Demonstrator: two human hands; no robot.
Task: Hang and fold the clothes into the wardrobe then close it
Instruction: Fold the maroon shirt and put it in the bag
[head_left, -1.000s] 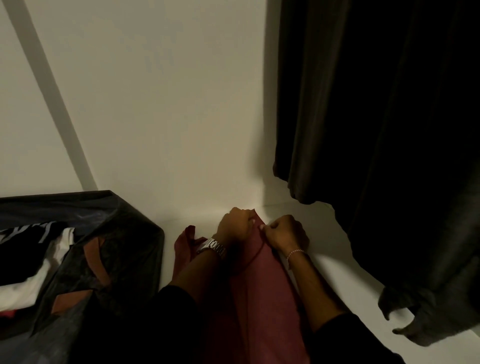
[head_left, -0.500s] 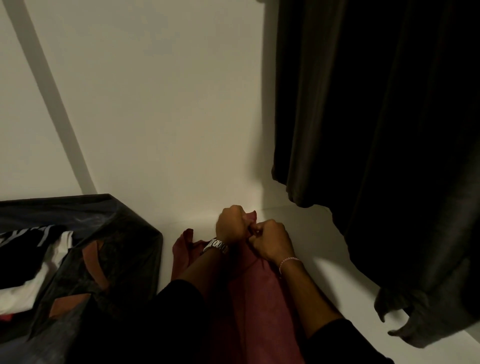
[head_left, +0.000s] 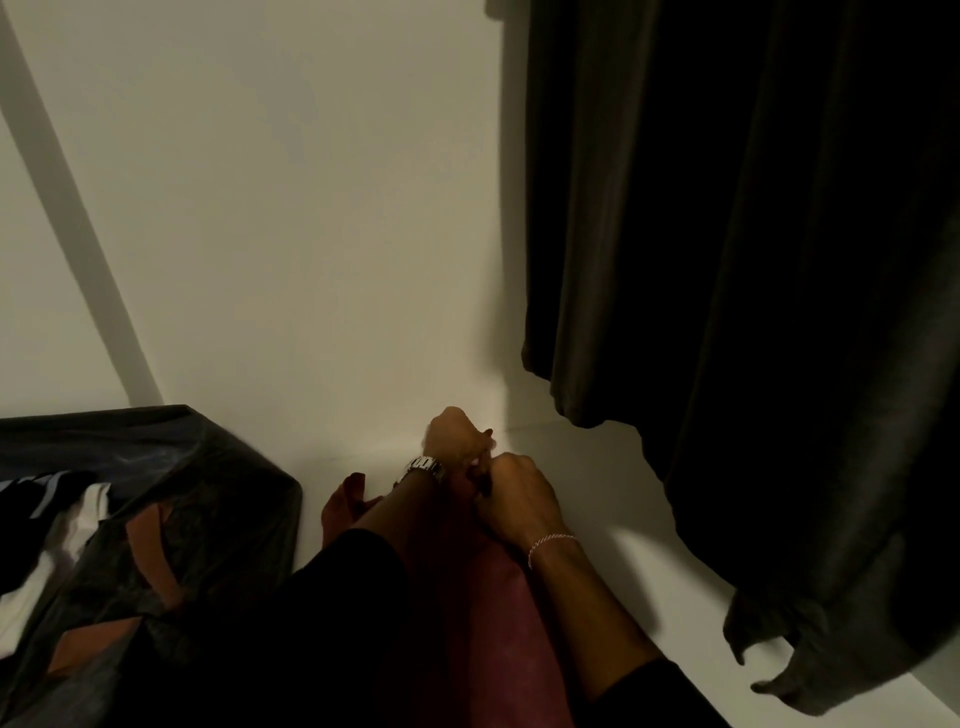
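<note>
Left hand: the left hand (head_left: 454, 434), wearing a metal link watch (head_left: 422, 467), is curled around the far end of the red garment (head_left: 498, 618).
Right hand: the right hand (head_left: 517, 496), with a thin chain bracelet (head_left: 550, 543) at the wrist, pinches the same end, touching the left hand.
Red garment: matte cloth lying on the white wardrobe floor (head_left: 613, 525), running from the hands back toward the person.
Container: a dark, glossy, crinkled bag (head_left: 208, 493) left of the hands, holding black and white clothes (head_left: 57, 525).
Hanging clothes: dark, softly pleated fabric (head_left: 753, 260) to the right of and above the hands.
Writing: none readable.
</note>
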